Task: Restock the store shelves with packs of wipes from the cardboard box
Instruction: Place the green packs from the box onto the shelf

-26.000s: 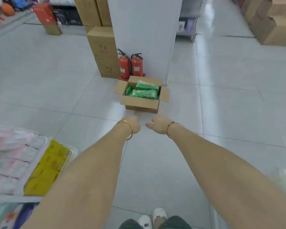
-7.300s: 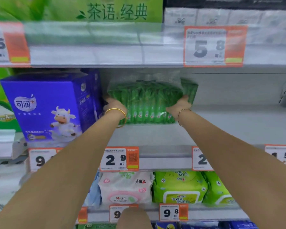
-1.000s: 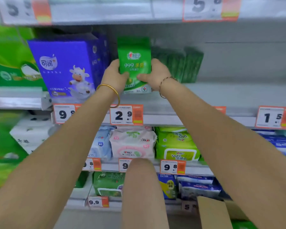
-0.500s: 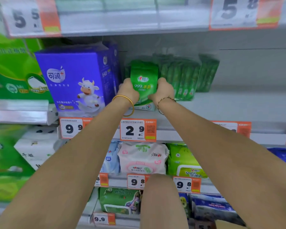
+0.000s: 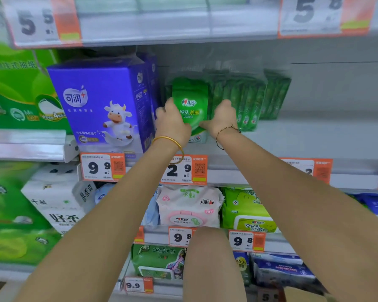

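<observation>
One pack of wipes (image 5: pixel 191 105) stands upright near the shelf (image 5: pixel 303 136) front, just right of the purple box (image 5: pixel 103 105), with my left hand (image 5: pixel 172 123) and right hand (image 5: pixel 222 118) holding its sides in a snug grip. Green packs (image 5: pixel 244 99) stand behind it, and the bare shelf farther right suggests restocking's unfinished.

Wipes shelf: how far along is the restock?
Done: a row of green packs stands at the back of the shelf. In hand: left hand and right hand grip one loose pack upright at the front. Left: bare shelf to the right; remaining stock is out of view.
</observation>
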A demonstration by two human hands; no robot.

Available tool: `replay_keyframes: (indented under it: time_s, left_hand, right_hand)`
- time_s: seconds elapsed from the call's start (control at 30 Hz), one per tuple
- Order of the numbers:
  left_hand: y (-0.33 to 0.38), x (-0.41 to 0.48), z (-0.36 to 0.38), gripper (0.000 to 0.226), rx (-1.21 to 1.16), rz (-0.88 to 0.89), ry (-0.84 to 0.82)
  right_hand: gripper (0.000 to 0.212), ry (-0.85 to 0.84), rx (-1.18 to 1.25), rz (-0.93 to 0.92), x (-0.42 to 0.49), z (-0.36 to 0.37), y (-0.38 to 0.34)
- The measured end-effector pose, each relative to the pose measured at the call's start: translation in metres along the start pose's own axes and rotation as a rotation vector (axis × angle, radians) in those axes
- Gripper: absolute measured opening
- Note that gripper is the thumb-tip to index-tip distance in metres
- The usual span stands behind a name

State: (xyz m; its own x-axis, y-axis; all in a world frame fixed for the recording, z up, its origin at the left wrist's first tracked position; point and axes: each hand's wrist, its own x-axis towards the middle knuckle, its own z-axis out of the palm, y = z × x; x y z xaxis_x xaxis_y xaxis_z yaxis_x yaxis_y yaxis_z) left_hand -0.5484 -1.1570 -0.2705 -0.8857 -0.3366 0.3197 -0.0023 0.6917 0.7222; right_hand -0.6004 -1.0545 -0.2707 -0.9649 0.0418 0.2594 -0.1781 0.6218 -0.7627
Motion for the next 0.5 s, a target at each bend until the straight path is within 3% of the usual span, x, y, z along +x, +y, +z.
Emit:
replay_keyframes:
  time_s: [0.17,0.27,0.33,0.5]
  left_hand:
    - [0.034,-0.081,0.019,0.058,-0.158,0.39,0.063]
    - [0.048,-0.146,0.065,0.048,-0.298,0.467,-0.131]
    - [0.05,-0.19,0.112,0.043,-0.26,0.457,-0.376]
    - [0.041,-0.277,0.241,0.044,0.009,0.419,-0.976]
  right_hand:
    - [0.031,0.12,0.336,-0.171,-0.07,-0.066,0.031]
    - [0.028,0.106,0.363,-0.136,-0.144,-0.116,0.095]
    - [0.027,0.049,0.252,0.019,-0.183,-0.14,0.158]
    - [0.01,-0.09,-0.055,0.61,-0.236,-0.173,0.347]
